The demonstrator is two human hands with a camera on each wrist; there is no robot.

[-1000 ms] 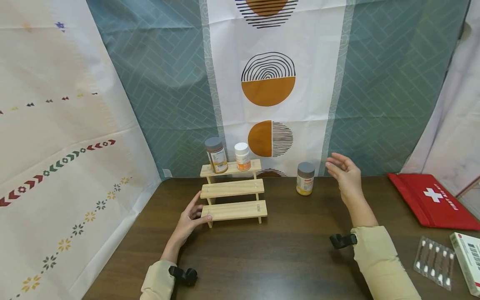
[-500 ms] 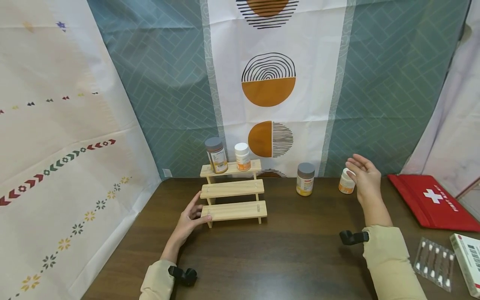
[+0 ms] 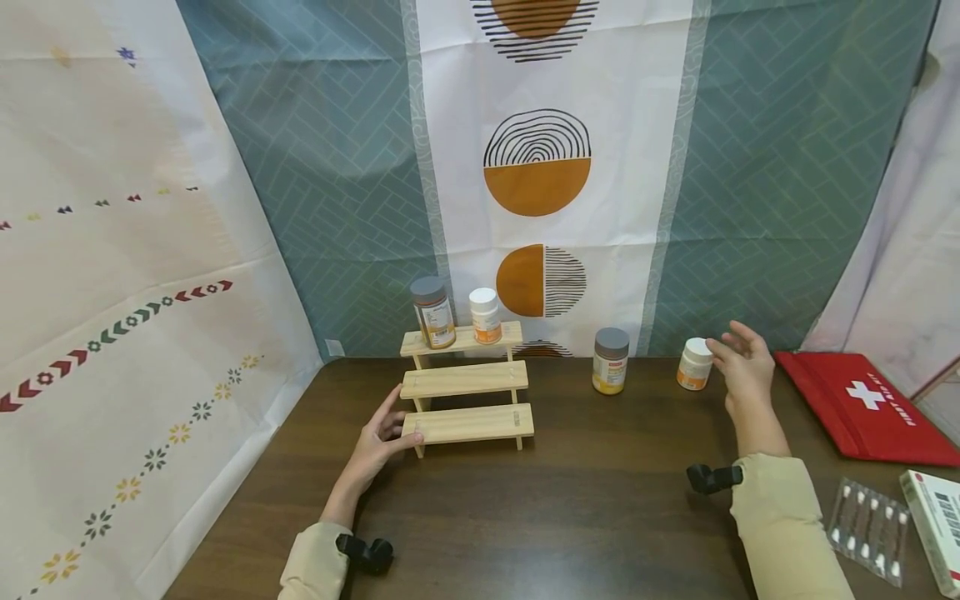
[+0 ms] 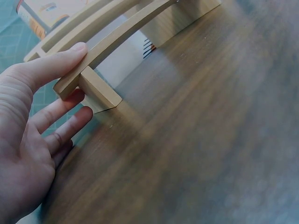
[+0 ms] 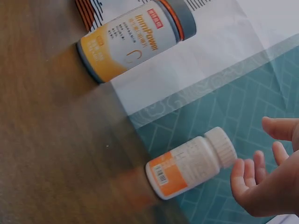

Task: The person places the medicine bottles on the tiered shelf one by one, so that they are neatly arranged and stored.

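Observation:
At the left, a three-step wooden display rack [image 3: 467, 423] stands on the table. My left hand [image 3: 372, 446] pinches the left end of its lowest step; in the left wrist view the thumb [image 4: 60, 65] lies over the plank and a finger touches it from below. My right hand [image 3: 746, 371] is just right of a small white pill bottle [image 3: 693, 367] with an orange label. Its fingers are loosely bent and hold nothing. A grey-lidded supplement jar [image 5: 135, 39] stands left of that bottle. On the rack's top step are another grey-lidded jar [image 3: 433, 315] and a white bottle [image 3: 486, 318].
A red first aid pouch [image 3: 862, 408] lies at the right. In front of it are a clear pack of cotton swabs [image 3: 868, 529] and a white box [image 3: 933, 525]. Patterned cloth hangs behind the table [image 3: 585, 500] and along its left side.
My right hand has moved right and slightly toward me, uncovering the white bottle that it hid a second ago. My left hand stays at the rack.

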